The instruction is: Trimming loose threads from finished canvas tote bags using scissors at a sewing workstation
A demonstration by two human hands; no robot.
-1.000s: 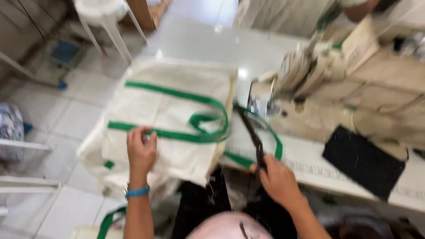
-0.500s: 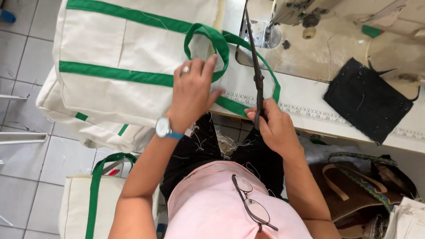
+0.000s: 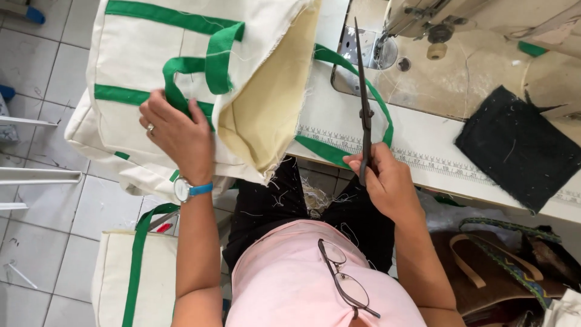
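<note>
A: What is the left hand (image 3: 175, 136) on?

B: It lies flat on the cream bag (image 3: 181, 72), fingers spread, pressing the green strap (image 3: 187, 66) against the cloth. A watch (image 3: 184, 189) sits on that wrist.

A: And the bag itself?

B: It hangs over the table's (image 3: 436, 136) front edge, mouth open towards the person, its pale lining showing.

A: The right hand (image 3: 387, 181)?

B: Wrapped tight round the handles of long dark scissors (image 3: 363, 103). The blades are shut and point away, towards the sewing machine (image 3: 460, 24).

A: What else is near?

B: A green loop passes under the scissors. A black cloth (image 3: 520, 148) lies to the right, and a second bag (image 3: 136, 278) sits on the floor.
</note>
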